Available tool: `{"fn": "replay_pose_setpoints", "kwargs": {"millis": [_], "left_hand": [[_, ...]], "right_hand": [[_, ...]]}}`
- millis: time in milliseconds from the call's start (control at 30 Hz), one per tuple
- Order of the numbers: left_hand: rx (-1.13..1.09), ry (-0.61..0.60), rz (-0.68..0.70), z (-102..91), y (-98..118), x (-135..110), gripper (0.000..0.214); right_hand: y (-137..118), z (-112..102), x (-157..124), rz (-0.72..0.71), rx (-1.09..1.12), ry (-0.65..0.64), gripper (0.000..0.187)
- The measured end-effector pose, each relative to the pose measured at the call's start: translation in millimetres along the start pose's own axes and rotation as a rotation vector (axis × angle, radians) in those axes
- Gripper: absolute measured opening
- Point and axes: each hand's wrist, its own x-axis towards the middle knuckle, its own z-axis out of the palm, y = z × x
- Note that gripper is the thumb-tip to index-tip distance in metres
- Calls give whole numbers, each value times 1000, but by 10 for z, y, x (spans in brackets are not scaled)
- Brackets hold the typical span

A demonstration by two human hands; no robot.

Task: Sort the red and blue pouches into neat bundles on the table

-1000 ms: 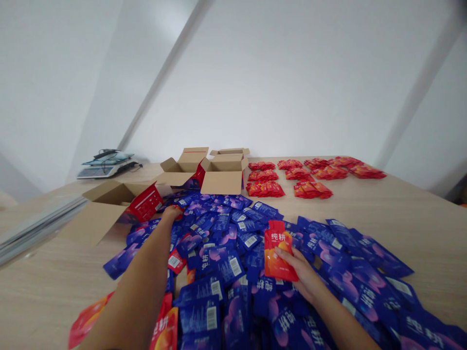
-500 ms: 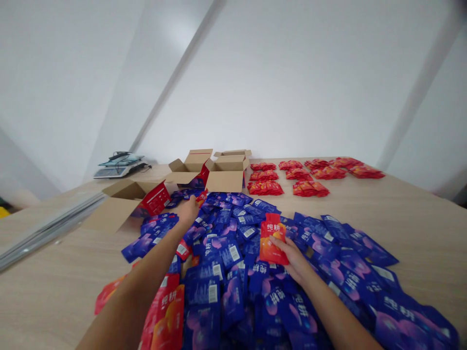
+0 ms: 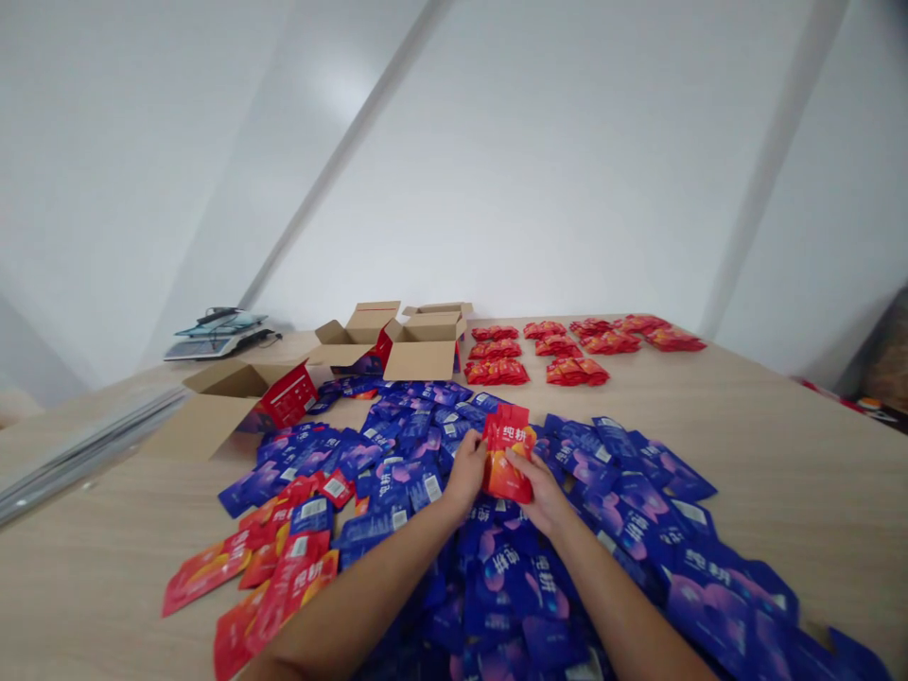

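Observation:
My right hand (image 3: 545,492) is closed on a red pouch (image 3: 508,478) printed with orange fruit and white characters. My left hand (image 3: 466,470) meets it from the other side, its fingers closed at the pouch's left edge. At the top, more than one red layer shows, so pouches seem stacked there; how many I cannot tell. Below both hands spreads a heap of blue pouches (image 3: 517,577) with purple fruit and white barcode labels. Several loose red pouches (image 3: 213,566) lie to the left of my left forearm, partly over the blue ones.
At the back right stand rows of red pouch piles (image 3: 576,371). Open cardboard boxes (image 3: 424,359) stand at the back middle, and another open box (image 3: 219,411) is at left. A scale (image 3: 217,340) and grey metal strips (image 3: 92,454) lie far left on the wooden table (image 3: 780,445).
My left hand has come back from the far heap near the boxes, bringing a red pouch to the one in my right hand. The view has shifted slightly right.

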Motion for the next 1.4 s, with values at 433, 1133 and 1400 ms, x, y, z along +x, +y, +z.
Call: {"fn": "replay_pose_setpoints", "kwargs": {"millis": [433,1133,1400], "left_hand": [[-309,-242,-254,47,314,362,9],[-392,-246,-53,100,357,295,39],[122,21,150,178,213,507,22]], "right_hand": [[-5,-22,-5,90,-163,-36,37],[95,-40,97,75,-300,-30,53],[104,37,34,26,-251,42,53]]}}
